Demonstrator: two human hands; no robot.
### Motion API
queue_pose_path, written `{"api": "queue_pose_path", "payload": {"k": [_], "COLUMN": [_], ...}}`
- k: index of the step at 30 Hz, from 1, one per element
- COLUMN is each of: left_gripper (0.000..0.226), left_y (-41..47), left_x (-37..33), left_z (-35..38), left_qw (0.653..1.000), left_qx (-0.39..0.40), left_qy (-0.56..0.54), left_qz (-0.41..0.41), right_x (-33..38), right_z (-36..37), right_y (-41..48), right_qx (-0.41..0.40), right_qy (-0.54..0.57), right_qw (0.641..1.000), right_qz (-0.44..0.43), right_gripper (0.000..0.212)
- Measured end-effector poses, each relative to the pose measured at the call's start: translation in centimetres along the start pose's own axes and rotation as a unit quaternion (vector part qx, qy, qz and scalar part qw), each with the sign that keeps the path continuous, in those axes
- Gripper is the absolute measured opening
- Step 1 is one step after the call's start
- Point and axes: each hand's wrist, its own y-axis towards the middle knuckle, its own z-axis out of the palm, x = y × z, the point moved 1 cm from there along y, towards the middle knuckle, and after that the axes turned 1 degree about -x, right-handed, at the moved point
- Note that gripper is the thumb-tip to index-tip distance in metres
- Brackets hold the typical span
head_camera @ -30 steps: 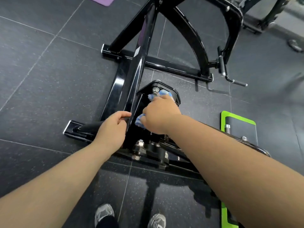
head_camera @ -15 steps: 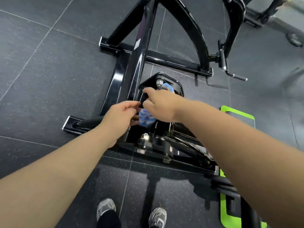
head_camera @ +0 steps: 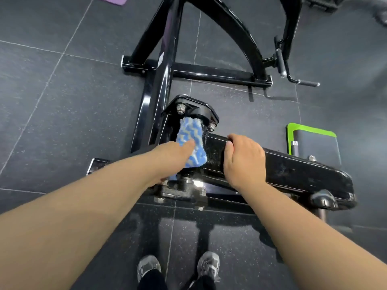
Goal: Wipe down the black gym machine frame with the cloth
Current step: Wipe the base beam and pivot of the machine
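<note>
The black gym machine frame [head_camera: 161, 80] stands on the dark floor, with a bolted pivot plate [head_camera: 194, 109] and a dusty black arm bar [head_camera: 293, 170] running to the right. A blue and white patterned cloth [head_camera: 190, 135] hangs against the frame just below the plate. My left hand [head_camera: 169, 158] grips the cloth's lower part, thumb lying across it. My right hand [head_camera: 243, 160] grips the top edge of the black bar, fingers curled over it, just right of the cloth.
A green-edged foot plate [head_camera: 310, 130] lies right of the bar. A handle with a grip [head_camera: 293, 78] sticks out at the back right. A purple mat [head_camera: 111, 0] lies at the top left. My shoes [head_camera: 178, 268] stand below the frame on the tiled floor.
The cloth has passed from my right hand to my left hand. My right hand has moved right onto the black bar. My left hand has left the upright frame beam.
</note>
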Motion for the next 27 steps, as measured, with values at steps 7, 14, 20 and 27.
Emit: {"api": "queue_pose_path", "payload": {"k": [7, 14, 20, 27], "left_gripper": [0.028, 0.039, 0.040, 0.040], "left_y": [3.6, 2.6, 4.6, 2.4], "left_x": [-2.1, -0.9, -2.8, 0.0], "left_z": [-0.2, 0.6, 0.0, -0.1], "left_qw": [0.929, 0.971, 0.856, 0.936], "left_qx": [-0.090, -0.097, -0.075, 0.078], "left_qy": [-0.359, -0.219, -0.510, -0.318], "left_qz": [0.007, -0.028, -0.028, -0.129], "right_x": [-0.5, -0.6, -0.8, -0.8], "right_z": [0.5, 0.7, 0.6, 0.9], "right_y": [-0.3, -0.3, -0.2, -0.3], "right_qx": [-0.011, -0.016, -0.024, -0.026], "right_qy": [0.015, 0.018, 0.036, 0.042], "right_qw": [1.000, 1.000, 0.999, 0.999], "right_qz": [-0.010, -0.008, -0.009, -0.011], "right_gripper": [0.044, 0.036, 0.034, 0.035]}}
